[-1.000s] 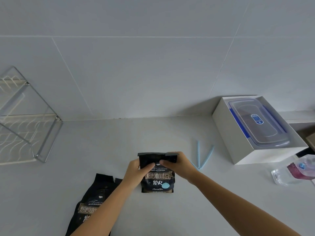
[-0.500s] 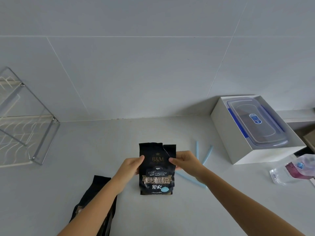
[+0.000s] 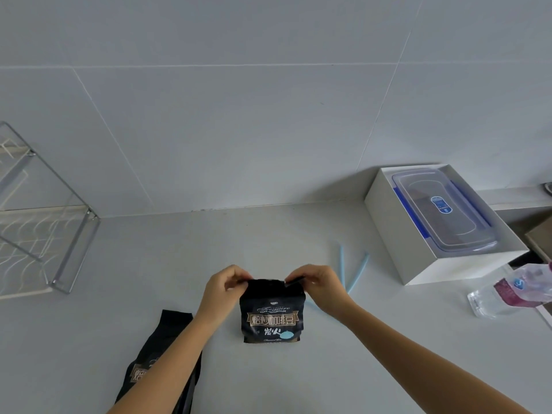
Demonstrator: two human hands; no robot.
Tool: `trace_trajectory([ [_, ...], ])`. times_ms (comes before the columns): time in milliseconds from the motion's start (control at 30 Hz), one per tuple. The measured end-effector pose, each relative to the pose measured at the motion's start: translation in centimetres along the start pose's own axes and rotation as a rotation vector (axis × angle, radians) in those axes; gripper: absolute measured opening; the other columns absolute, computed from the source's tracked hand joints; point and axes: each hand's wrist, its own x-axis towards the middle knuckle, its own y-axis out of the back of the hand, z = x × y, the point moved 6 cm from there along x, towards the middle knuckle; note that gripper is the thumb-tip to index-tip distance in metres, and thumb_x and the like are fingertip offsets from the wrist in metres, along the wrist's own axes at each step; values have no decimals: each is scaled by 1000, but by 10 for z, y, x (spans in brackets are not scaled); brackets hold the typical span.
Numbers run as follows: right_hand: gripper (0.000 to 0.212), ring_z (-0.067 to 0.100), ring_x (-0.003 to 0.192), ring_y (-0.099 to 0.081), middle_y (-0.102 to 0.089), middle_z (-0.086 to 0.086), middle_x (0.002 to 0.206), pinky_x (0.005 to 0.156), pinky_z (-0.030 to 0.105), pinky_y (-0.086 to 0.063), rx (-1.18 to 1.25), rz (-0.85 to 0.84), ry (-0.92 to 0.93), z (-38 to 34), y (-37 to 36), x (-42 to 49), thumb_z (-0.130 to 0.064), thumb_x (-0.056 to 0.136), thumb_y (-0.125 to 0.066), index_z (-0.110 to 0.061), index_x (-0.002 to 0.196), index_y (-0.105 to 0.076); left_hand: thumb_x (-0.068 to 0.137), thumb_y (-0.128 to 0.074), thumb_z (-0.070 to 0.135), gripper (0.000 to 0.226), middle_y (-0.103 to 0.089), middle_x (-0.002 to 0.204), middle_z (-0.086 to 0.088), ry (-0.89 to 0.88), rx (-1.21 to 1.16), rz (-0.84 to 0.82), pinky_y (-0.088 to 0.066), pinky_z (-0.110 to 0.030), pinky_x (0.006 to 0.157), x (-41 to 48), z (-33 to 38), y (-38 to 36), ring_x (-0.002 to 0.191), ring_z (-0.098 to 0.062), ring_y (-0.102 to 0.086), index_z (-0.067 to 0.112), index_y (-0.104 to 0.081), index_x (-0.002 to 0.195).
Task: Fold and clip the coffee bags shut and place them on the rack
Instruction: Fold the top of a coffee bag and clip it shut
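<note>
Between both hands, coffee bag [image 3: 271,315] stands upright on counter [image 3: 298,234]; left hand [image 3: 222,289] and right hand [image 3: 321,283] fingers pinch its top corners. Blue clips [image 3: 351,268] just beyond right fingers.

White box [image 3: 397,234] with lidded container [image 3: 442,210]; plastic pouch [image 3: 507,291] nearby.

Coffee bag [image 3: 271,316] reads "BLUE MOUNTAIN" and "焙炒咖啡豆"
</note>
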Motion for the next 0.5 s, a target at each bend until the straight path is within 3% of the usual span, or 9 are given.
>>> trace_trajectory([
  [133,38,-2,82,-65,-72,-17,81,74,10,-48,17,-57,-64,18,-9,-18,-1,88,-51,-33,86,-71,91,-54,9,15,-60,70,-16,45,-5,-56,-43,-36,69,-16,-27,-5,70,-26,-55,3,-62,79],
  [233,29,-2,85,-64,-72,-11,88,76,12,-50,9,-74,-82,27,-8,-24,-5,90,-54,-29,89,-71,86,-54,43,43,-46,68,-10,90,-55,-130,-37,-34,71,-25,-31,-8,67,-20,-44,2,-49,73],
  [300,26,-3,86,-64,-72,-9,92,76,10,-49,-8,-59,-100,33,-7,-25,-5,90,-55,-23,93,-73,76,-57,56,49,-62,80,-4,91,-90,-217,-45,-26,74,-28,-25,-15,77,-15,-59,9,-57,89],
  [367,24,1,89,-65,-73,-6,94,78,12,-49,-7,-31,-123,37,-7,-23,-4,91,-54,-18,97,-73,71,-69,48,46,-68,104,6,84,-143,-301,-53,-23,77,-30,-18,-26,96,-7,-65,26,-56,109],
  [500,25,8,88,-65,-71,-6,90,80,17,-49,29,-10,-151,36,-6,-18,-3,92,-50,-15,100,-70,73,-77,20,49,-64,107,8,33,7,-247,-53,-19,76,-24,-16,-32,97,-5,-63,29,-50,111],
])
